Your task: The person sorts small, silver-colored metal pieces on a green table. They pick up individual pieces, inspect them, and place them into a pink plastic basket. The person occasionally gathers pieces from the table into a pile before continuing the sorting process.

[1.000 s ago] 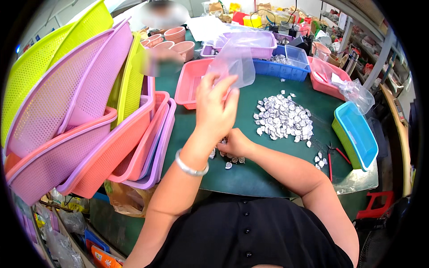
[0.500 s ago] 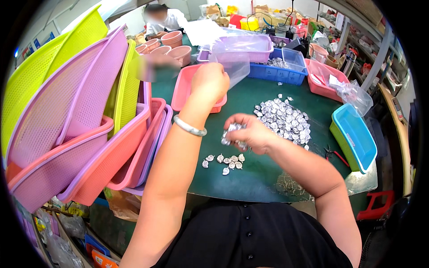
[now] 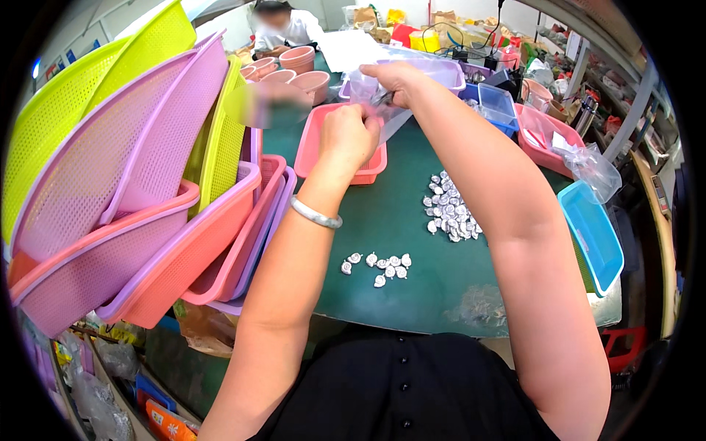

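Note:
My left hand (image 3: 351, 137), closed, grips the edge of a clear plastic bag (image 3: 396, 123) above a pink basket (image 3: 312, 136). My right hand (image 3: 397, 82) is at the bag's mouth, beside the left. Its fingers curl downward round small silvery pieces, only partly visible through the plastic. A pile of silver snail-shaped pieces (image 3: 450, 209) lies on the green table, partly hidden by my right forearm. Nearer to me, several more snail-shaped pieces (image 3: 391, 264) lie in a loose group.
Stacked purple, pink and lime baskets (image 3: 140, 169) crowd the left side. Pinkish pots (image 3: 312, 84) stand far left, near another person (image 3: 294, 29). Behind my hands is a purple basket (image 3: 445, 73). A blue-lined basket (image 3: 592, 235) and a pink basket (image 3: 544, 140) stand at right.
My right hand has moved up and away from above the small group to the bag's mouth, carrying silver pieces. My left hand still grips the bag. The view has shifted slightly.

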`<state>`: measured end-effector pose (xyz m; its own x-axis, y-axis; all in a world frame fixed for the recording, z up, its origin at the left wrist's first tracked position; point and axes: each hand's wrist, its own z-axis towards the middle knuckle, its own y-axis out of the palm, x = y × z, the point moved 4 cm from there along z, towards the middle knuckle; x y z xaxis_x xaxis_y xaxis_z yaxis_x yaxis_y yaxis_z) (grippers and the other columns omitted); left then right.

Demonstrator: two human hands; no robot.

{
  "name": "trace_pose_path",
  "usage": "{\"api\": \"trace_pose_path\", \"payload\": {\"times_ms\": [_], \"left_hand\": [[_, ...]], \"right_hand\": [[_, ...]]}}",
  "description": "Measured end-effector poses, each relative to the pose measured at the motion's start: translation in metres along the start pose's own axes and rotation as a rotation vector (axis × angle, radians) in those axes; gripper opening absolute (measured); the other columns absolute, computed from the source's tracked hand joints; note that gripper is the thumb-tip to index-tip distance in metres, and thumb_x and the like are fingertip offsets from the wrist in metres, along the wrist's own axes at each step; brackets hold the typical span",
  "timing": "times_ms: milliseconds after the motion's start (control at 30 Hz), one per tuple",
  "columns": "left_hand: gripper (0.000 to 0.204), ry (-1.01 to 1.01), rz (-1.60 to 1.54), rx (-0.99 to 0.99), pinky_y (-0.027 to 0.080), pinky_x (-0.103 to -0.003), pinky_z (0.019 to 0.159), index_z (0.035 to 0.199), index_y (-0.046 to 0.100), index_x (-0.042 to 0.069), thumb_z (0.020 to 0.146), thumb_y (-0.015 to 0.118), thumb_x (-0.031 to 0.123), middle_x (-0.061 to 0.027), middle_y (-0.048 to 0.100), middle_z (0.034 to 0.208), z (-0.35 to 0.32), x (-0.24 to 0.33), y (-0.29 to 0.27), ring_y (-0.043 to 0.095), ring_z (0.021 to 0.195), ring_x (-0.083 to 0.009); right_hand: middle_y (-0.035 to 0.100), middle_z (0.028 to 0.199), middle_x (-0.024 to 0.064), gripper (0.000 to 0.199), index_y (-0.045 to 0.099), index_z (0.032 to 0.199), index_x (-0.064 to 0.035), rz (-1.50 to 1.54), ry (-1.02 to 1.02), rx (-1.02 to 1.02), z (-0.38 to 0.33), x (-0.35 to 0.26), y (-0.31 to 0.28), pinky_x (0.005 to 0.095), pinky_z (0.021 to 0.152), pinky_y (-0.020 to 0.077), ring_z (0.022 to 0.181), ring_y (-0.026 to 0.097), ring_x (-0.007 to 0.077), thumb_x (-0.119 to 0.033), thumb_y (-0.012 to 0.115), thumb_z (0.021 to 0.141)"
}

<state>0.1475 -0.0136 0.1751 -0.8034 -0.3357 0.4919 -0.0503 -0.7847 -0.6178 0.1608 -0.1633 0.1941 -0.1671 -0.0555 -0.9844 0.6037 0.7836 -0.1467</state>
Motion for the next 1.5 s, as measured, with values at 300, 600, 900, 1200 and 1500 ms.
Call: {"api": "trace_pose_path", "payload": {"times_ms": [300,600,900,1200,1500], "left_hand": [[0.026,-0.004,-0.234,0.096,0.047,-0.027,0.061,0.101,0.062,0.0,0.083,0.058,0.018,-0.0096,0.064,0.074,-0.04,-0.011,-0.015,0.059,0.064,-0.014],[0.019,-0.614,-0.936,-0.499,0.043,-0.022,0.058,0.089,0.061,0.0,0.09,0.051,0.015,-0.0035,0.058,0.069,-0.248,-0.038,-0.06,0.054,0.06,-0.0094],[0.046,-1.37,-1.727,-0.552,0.04,-0.038,0.095,0.117,0.05,-0.005,0.095,0.04,0.034,-0.0203,0.053,0.116,-0.381,-0.088,-0.01,0.052,0.109,-0.0284],[0.047,-1.212,-2.46,-0.425,0.034,-0.04,0.103,0.125,0.043,0.004,0.097,0.025,0.037,-0.0136,0.047,0.127,-0.353,-0.058,0.012,0.045,0.118,-0.0284],[0.026,-0.425,-0.917,-0.372,0.048,-0.033,0.083,0.105,0.054,0.004,0.093,0.037,0.02,-0.0101,0.059,0.099,-0.346,-0.062,-0.028,0.059,0.093,-0.021]], "right_hand": [[0.064,0.1,0.0107,0.034,0.059,0.109,0.0023,-0.496,-0.751,-0.077,-0.087,0.008,-0.012,0.0297,0.079,0.0471,0.091,0.06,0.0181,-0.019,0.06,0.083],[0.032,0.136,0.0264,0.067,0.036,0.134,-0.0062,-0.882,-0.648,-0.412,-0.228,0.203,0.002,0.0498,0.104,0.0265,0.127,0.028,0.0444,-0.039,0.061,0.081],[0.04,0.133,0.0196,0.048,0.047,0.125,-0.0103,-0.844,-0.835,-0.444,-0.222,0.216,0.082,0.0508,0.104,0.0259,0.126,0.032,0.039,-0.031,0.057,0.084],[0.055,0.11,0.0144,0.021,0.062,0.093,-0.0033,-0.427,-1.031,-0.619,-0.274,0.215,0.107,0.0423,0.093,0.041,0.109,0.049,0.0344,-0.007,0.064,0.072],[0.058,0.095,0.0135,0.017,0.059,0.093,-0.0004,-0.096,-0.834,-1.094,-0.306,0.212,0.113,0.0387,0.084,0.0456,0.096,0.055,0.0323,-0.005,0.06,0.076]]}}
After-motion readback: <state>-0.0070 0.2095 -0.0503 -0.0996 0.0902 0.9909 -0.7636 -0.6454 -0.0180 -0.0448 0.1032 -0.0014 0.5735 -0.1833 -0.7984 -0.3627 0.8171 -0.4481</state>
